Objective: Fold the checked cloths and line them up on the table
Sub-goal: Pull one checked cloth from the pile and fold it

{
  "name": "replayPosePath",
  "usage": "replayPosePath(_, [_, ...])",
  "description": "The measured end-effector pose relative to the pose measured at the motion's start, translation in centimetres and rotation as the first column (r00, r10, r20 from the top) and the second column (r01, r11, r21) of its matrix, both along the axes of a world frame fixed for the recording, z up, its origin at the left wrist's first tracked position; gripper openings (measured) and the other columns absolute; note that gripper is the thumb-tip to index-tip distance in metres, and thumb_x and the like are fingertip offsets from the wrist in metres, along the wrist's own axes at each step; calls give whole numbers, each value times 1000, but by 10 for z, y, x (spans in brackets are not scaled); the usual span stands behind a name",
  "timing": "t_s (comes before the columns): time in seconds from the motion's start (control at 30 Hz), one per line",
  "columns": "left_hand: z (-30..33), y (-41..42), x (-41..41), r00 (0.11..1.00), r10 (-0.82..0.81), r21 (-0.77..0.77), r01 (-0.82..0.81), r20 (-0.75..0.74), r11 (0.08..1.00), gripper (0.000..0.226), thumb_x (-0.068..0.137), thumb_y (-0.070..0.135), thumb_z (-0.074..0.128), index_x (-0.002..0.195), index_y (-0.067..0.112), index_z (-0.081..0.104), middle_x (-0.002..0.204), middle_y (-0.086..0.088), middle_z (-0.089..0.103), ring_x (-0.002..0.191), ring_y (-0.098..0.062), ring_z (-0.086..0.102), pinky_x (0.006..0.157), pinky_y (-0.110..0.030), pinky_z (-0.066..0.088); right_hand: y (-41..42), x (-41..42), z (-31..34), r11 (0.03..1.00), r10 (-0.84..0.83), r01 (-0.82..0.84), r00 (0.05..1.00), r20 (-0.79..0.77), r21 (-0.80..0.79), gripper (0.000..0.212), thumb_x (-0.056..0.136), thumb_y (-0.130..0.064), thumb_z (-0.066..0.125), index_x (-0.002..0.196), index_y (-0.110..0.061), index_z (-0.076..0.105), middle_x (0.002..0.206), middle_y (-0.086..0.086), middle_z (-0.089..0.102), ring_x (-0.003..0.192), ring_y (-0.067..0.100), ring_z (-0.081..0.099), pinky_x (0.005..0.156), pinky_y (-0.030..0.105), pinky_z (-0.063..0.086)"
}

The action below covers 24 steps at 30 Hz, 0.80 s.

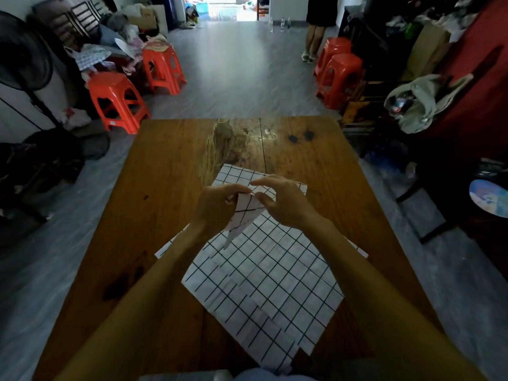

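Cloth (264, 284) spreads beneath my forearms — white, ruled with thin black lines into squares, lying skewed on the wooden table (165, 188) so one corner points back toward me and hangs at the near edge. It looks like more than one layer: stepped edges run across it below my wrists, and a further checked sheet (236, 174) pokes out just beyond my fingertips, flat on the wood.

My left hand (214, 207) has its fingers curled round a raised corner of the cloth, gripping it; the lifted flap (244, 213) shows a paler, pinkish underside and tapers down to a point that hangs just under that hand. My right hand (283, 202) is just beside it, fingers bent with thumb and forefinger drawn toward the same flap — whether they actually pinch it I cannot tell.

Past my fingers the tabletop is worn, with a pale scuffed patch and two dark knots. Beyond the table, red plastic stools (121, 100) stand to the left of my hands and more (341, 78) to the right, on a grey floor. Far ahead of my fingers a person's legs (313, 39) stand near a bright doorway.
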<state>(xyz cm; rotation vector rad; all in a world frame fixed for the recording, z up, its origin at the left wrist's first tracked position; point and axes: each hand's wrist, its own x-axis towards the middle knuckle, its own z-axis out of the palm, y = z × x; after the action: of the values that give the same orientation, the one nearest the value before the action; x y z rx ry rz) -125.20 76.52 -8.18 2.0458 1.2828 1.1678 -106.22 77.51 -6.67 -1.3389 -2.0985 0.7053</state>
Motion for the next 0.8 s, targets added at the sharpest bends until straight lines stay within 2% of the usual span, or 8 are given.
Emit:
replayPosePath(0.07, [4, -1, 1, 999, -20, -4, 20, 32, 1000, 23, 84, 24, 53, 98, 17, 70, 85, -11, 72, 75, -25, 69, 62, -44, 58, 1, -3, -4, 999, 39, -39, 999, -1, -11, 28, 92, -23, 61, 120, -21, 64, 121, -1, 65, 114, 12, 56, 96, 28, 43])
replayPosePath(0.13, [5, -2, 0, 999, -7, -5, 7, 36, 1000, 17, 85, 12, 60, 99, 14, 70, 85, -5, 70, 74, -22, 69, 61, -38, 59, 0, -4, -7, 999, 34, -34, 999, -34, 1, 22, 92, -24, 61, 112, -21, 69, 108, -4, 70, 101, 9, 62, 89, 30, 49])
replayPosePath(0.2, [4, -3, -3, 999, 29, -21, -29, 19, 999, 19, 86, 3, 62, 100, 13, 68, 85, -2, 68, 74, -20, 69, 60, -32, 58, -2, -4, -9, 1000, 27, -26, 998, -51, 16, 17, 91, -24, 62, 105, -20, 71, 99, -6, 72, 92, 7, 62, 84, 29, 50])
replayPosePath(0.3, [1, -4, -6, 998, 55, -10, -55, -24, 998, 15, 90, 12, 60, 104, 12, 68, 88, 0, 69, 78, -5, 65, 63, -20, 55, -3, -3, -13, 999, -5, 8, 998, -67, 33, 13, 91, -25, 62, 98, -19, 71, 91, -6, 71, 85, 6, 62, 80, 27, 50])
replayPosePath(0.4, [4, -10, -2, 997, 81, -82, -79, 12, 993, 24, 96, 26, 50, 101, 10, 66, 79, 10, 62, 68, 5, 59, 53, -10, 44, -2, -1, -19, 998, -43, 45, 998, -50, 37, 12, 92, -28, 60, 94, -20, 69, 84, -7, 68, 79, 6, 61, 74, 27, 50])
replayPosePath(0.5, [5, -11, -1, 998, 51, -33, -52, -44, 998, 26, 91, 31, 57, 105, 10, 65, 89, 6, 66, 76, 4, 61, 62, -10, 49, -4, 0, -23, 998, -52, 54, 998, -34, 43, 15, 93, -31, 58, 90, -21, 68, 79, -7, 66, 73, 7, 60, 70, 30, 52])
replayPosePath(0.63, [4, -8, 2, 996, 51, 38, -48, -71, 998, 12, 88, 17, 64, 98, 10, 67, 88, 4, 67, 80, -7, 65, 69, -22, 55, -10, -6, -16, 996, -41, 47, 996, -76, 75, 23, 92, -39, 56, 92, -20, 69, 79, -6, 68, 70, 5, 61, 66, 26, 53])
replayPosePath(0.8, [4, -6, 4, 999, 34, 9, -34, -34, 999, 7, 89, 13, 62, 94, 16, 66, 83, 8, 65, 79, -5, 64, 69, -18, 52, -10, -8, -16, 989, -13, 27, 996, -93, 148, 16, 91, -28, 63, 99, -18, 72, 87, -4, 73, 77, 5, 64, 72, 20, 51])
